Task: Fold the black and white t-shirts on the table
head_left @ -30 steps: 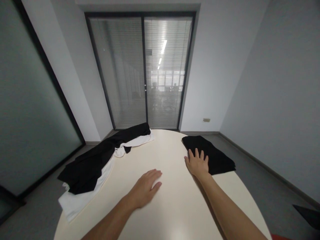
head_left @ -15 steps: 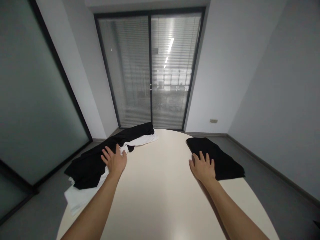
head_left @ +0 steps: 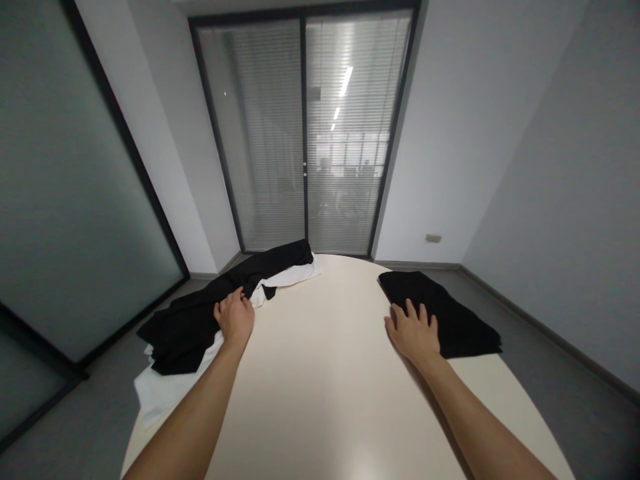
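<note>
On the left side of the table lies a long heap of garments, a black garment (head_left: 185,323) over a white garment (head_left: 163,393). My left hand (head_left: 237,319) is at the heap's inner edge, its fingers curled closed on the black fabric; the fingertips are partly hidden. To the right, a folded black garment (head_left: 450,320) rests flat near the table's edge. Over its inner left edge lies my right hand (head_left: 416,333), fingers spread and stretched out, not gripping it.
Both piles lie on a cream table (head_left: 320,400) with a rounded edge. Beyond it stand glass doors with blinds (head_left: 345,200). A frosted glass panel (head_left: 90,187) is at the left, and a wall outlet (head_left: 433,238) sits low on the far wall.
My left hand's fingers, spread over the black garment before, have curled closed on it. My right hand still lies spread on the folded garment. The whole view has shifted slightly.
</note>
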`<state>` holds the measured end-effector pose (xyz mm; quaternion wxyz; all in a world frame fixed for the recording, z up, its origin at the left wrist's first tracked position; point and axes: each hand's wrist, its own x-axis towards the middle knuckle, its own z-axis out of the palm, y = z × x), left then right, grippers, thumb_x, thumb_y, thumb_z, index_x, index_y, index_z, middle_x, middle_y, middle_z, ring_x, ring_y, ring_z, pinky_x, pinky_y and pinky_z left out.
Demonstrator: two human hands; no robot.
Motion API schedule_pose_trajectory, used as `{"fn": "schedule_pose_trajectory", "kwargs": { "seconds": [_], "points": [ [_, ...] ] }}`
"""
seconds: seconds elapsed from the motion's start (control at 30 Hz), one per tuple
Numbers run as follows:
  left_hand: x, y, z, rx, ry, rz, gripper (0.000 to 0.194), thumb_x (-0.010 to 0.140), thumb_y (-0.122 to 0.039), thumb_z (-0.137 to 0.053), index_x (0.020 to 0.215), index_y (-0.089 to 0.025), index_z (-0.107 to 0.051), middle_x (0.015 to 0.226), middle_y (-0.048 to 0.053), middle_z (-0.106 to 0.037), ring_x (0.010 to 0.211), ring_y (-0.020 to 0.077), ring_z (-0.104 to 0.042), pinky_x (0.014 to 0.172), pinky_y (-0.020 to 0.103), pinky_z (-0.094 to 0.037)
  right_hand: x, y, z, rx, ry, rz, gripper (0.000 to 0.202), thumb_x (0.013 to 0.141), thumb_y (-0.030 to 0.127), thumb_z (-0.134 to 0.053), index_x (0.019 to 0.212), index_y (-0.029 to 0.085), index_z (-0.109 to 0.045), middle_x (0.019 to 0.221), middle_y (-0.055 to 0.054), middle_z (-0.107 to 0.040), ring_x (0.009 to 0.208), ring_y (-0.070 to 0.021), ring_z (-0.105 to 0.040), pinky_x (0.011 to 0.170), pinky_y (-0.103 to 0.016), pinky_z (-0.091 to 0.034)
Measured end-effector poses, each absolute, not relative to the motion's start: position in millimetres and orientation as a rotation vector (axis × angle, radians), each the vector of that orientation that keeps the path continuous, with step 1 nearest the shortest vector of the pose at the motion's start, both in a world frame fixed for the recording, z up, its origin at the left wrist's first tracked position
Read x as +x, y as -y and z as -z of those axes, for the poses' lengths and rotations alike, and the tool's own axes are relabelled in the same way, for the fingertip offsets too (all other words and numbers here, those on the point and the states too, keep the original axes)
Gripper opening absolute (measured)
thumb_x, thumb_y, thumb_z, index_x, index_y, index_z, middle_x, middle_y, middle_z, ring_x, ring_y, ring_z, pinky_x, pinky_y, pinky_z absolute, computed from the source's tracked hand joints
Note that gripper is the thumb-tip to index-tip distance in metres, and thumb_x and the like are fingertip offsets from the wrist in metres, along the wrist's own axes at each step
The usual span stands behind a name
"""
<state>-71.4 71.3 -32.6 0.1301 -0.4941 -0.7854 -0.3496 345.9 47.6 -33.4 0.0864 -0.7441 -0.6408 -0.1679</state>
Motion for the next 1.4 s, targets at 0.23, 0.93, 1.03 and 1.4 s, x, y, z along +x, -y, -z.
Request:
{"fn": "schedule_pose_trajectory", "kwargs": {
  "seconds": [0.23,0.93,1.03,1.4],
  "points": [
    [-78.5,-72.2,29.7,-1.455,2.194,1.202,0.03,0.092,-0.018,-0.05,0.112,-0.017,-0.071,0.11,0.014,-0.07,0.104,0.0312,-0.063,0.095,0.048,-0.047,345.7,-45.7,32.3,-2.216,1.91,0.516,0.047,0.098,0.041,-0.044,0.136,0.02,-0.06,0.154,-0.017,-0.043,0.141,-0.0425,-0.034,0.109,-0.059,-0.027],
    [48.4,-2.6,9.5,-2.329,1.687,0.741,0.054,0.094,-0.035,-0.057,0.145,-0.021,-0.05,0.157,0.017,-0.039,0.141,0.0396,-0.04,0.114,0.06,-0.031,344.1,-41.1,27.2,-2.096,1.916,0.466,0.041,0.096,0.036,-0.045,0.129,0.018,-0.063,0.152,-0.015,-0.046,0.142,-0.0409,-0.033,0.112,-0.061,-0.023],
    [47.2,-2.0,16.1,-2.432,1.779,0.623,0.05,0.098,-0.038,-0.049,0.143,-0.017,-0.052,0.146,0.02,-0.053,0.127,0.0356,-0.055,0.104,0.053,-0.043,341.2,-42.1,26.1,-1.951,1.973,0.443,0.039,0.097,0.034,-0.044,0.128,0.019,-0.062,0.15,-0.012,-0.05,0.144,-0.0361,-0.031,0.115,-0.063,-0.018],
    [78.1,31.4,-9.2,-2.968,1.277,0.791,0.03,0.102,-0.033,-0.042,0.119,-0.024,-0.065,0.109,0.003,-0.073,0.095,0.0175,-0.069,0.089,0.03,-0.054,310.2,-29.3,11.3,-1.297,2.373,-0.148,0.049,0.105,0.045,-0.032,0.148,0.027,-0.046,0.149,-0.007,-0.052,0.145,-0.0247,-0.037,0.121,-0.052,-0.023]
  ]
}}
